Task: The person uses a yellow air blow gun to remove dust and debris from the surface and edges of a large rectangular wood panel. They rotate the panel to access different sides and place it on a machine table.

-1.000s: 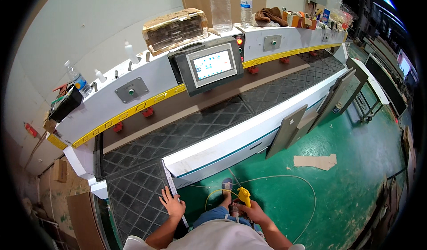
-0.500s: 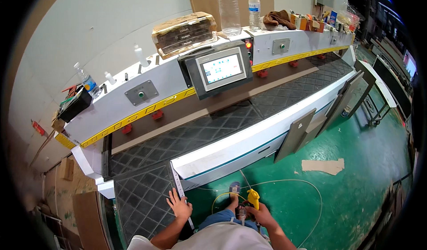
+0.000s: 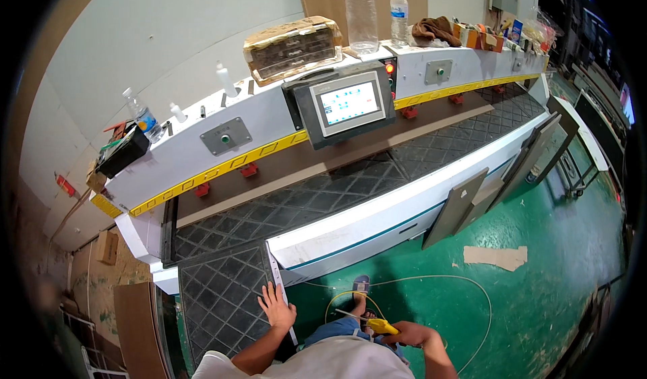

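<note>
My left hand [image 3: 278, 309] lies with its fingers spread on the edge of a black cross-ribbed side table [image 3: 219, 291], by its pale metal edge strip. Nothing is in that hand. Low in front of my body, my right hand [image 3: 412, 334] is wrapped round a yellow air blow gun [image 3: 381, 326]. Its thin nozzle points to the left, and a yellow hose [image 3: 329, 309] loops near my feet. Ahead stands a long white machine [image 3: 337, 244] with a black ribbed bed, a brown board [image 3: 296, 185] on it and a lit touch screen [image 3: 349, 104].
Brown panels [image 3: 453, 207] lean against the machine's front at the right. A torn cardboard piece [image 3: 495, 257] and a pale hose [image 3: 486, 298] lie on the green floor. Bottles, a worn drawer box [image 3: 293, 48] and a brown cloth [image 3: 436, 30] stand along the machine's top.
The blow gun has swung from upright to nearly level, its nozzle now toward the left. My right hand turned with it. My left hand stays on the side table's edge; the view shifted slightly.
</note>
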The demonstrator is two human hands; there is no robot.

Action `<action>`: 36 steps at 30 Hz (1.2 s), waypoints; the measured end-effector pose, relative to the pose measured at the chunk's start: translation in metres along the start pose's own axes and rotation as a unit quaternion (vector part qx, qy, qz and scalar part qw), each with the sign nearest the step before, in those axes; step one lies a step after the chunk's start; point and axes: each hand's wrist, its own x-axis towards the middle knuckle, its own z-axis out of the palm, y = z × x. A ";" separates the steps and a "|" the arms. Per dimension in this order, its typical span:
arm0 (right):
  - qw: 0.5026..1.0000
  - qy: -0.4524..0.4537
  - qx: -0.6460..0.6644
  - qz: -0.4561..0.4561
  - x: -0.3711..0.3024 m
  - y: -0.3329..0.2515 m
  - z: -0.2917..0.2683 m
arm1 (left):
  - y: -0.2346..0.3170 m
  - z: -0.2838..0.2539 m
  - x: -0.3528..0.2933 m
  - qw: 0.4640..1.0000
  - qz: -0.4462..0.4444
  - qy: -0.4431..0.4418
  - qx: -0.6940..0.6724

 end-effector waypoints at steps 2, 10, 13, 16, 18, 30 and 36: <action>1.000 -0.005 -0.001 -0.007 -0.002 -0.002 0.002 | -0.001 0.001 0.000 1.000 -0.002 -0.002 0.000; 0.999 0.034 0.000 -0.027 0.001 -0.002 0.008 | 0.000 -0.001 0.001 1.000 -0.001 -0.013 -0.001; 0.999 0.030 0.021 -0.036 -0.002 -0.009 0.007 | 0.000 -0.003 0.000 1.000 -0.001 -0.015 0.000; 0.998 0.007 -0.001 -0.069 0.007 0.006 0.010 | 0.000 -0.003 0.000 1.000 0.000 -0.015 0.007; 0.997 0.004 -0.021 -0.074 0.009 0.008 0.009 | -0.001 -0.002 0.000 1.000 -0.001 -0.018 0.010; 0.998 0.007 -0.012 -0.058 0.013 0.013 0.000 | -0.003 0.001 -0.001 1.000 0.005 -0.001 0.002; 0.996 0.073 0.039 -0.040 0.018 0.025 -0.002 | -0.002 0.000 -0.001 1.000 0.022 0.013 -0.007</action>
